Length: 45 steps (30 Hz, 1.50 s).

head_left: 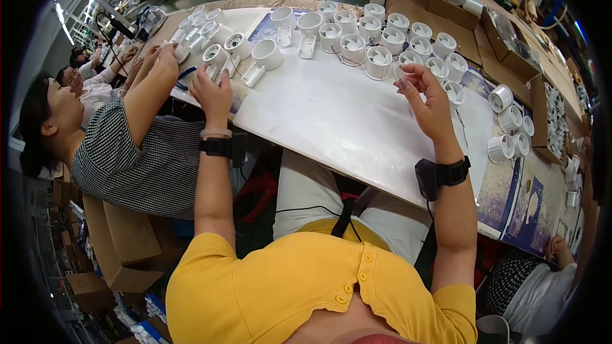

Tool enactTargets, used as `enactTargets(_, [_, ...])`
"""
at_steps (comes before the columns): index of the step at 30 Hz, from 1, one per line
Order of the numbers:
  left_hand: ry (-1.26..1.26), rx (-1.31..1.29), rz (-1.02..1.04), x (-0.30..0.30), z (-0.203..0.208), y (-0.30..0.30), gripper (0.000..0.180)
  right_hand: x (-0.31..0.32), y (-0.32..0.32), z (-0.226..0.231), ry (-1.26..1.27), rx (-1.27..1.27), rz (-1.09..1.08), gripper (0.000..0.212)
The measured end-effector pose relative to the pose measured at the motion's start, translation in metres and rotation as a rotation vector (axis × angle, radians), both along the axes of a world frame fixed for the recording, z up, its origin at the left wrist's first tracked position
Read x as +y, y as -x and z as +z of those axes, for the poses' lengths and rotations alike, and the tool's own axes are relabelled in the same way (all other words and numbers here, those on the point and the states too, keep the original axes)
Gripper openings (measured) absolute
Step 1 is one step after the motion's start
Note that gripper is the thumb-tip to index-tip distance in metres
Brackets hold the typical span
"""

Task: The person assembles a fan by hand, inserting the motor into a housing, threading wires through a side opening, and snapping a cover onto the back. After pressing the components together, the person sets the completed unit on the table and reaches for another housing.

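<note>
My left hand (213, 94) is over the left part of the table, thumb and fingers apart, close to a white round housing (215, 55). A small white part shows between its thumb and fingers; it seems to lie on the table behind them. My right hand (428, 103) hovers above the white board (331, 121), fingers loosely bent and apart, with no thing visible in it. Just beyond it stand several white cylinders with small fans inside, such as this fan housing (378, 62). Ahead of my left hand stands a white cylinder (266, 55) beside a small white rectangular piece (253, 75).
More white housings (501, 99) lie at the right near a cardboard box (553, 118) of small parts. A co-worker (137, 146) on the left handles white parts. Another person's hand (560, 250) rests at the lower right. Thin wires trail from the fan housings.
</note>
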<state>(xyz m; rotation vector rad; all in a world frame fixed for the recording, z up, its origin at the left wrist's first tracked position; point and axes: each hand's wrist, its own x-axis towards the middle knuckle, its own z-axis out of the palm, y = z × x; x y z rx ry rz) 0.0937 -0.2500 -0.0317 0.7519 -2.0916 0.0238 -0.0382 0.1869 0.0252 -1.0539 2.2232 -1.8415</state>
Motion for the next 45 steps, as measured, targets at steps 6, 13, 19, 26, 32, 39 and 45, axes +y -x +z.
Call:
enactTargets(6, [-0.035,-0.277,-0.326,0.071,0.04,0.024,0.072,-0.006,-0.005,0.001,-0.051,0.042,0.01,0.027])
enactTargets(13, [-0.269,-0.527,-0.507,0.107,0.05,0.024,0.073,-0.001,-0.004,0.004,-0.04,0.056,-0.021,0.026])
enactTargets(19, [-0.285,-0.538,-0.756,0.144,0.048,0.02,0.072,-0.001,-0.005,0.007,-0.055,0.081,0.026,0.027])
enactTargets(26, [-0.525,-0.373,-1.006,0.194,0.058,0.026,0.065,-0.017,-0.021,0.011,-0.159,-0.003,0.118,0.034])
enactTargets(32, [-1.149,-0.45,-1.084,0.225,0.073,0.026,0.063,-0.014,-0.014,-0.005,0.043,-0.187,0.188,0.037])
enactTargets(39, [-1.446,-0.325,-1.246,0.227,0.067,0.024,0.063,-0.013,-0.022,0.006,0.02,0.3,-0.032,0.04])
enactTargets(45, [-1.381,-0.252,-1.273,0.233,0.063,0.028,0.06,-0.01,-0.034,0.029,-0.325,0.848,-0.122,0.037])
